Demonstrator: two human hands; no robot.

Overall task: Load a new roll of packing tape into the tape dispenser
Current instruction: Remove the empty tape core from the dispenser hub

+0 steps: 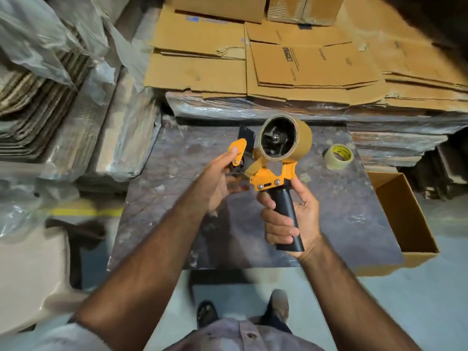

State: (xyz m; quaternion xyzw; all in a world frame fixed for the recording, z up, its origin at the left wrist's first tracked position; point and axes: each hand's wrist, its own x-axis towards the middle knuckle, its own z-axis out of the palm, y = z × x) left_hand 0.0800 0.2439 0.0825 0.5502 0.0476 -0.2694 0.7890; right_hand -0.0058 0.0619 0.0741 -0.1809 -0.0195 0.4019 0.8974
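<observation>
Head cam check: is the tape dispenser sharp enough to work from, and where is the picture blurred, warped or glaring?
Head view: the tape dispenser, brown roll and both hands, left hand, right hand, are sharp; the left edge's plastic-wrapped stacks and top right corner smear; wide-angle bending curves the flattened cartons; mild glare on the plastic wrap, none on the dispenser.

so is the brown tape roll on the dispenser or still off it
On it: the brown roll sits around the dispenser hub, whose handle the right hand grips.
</observation>
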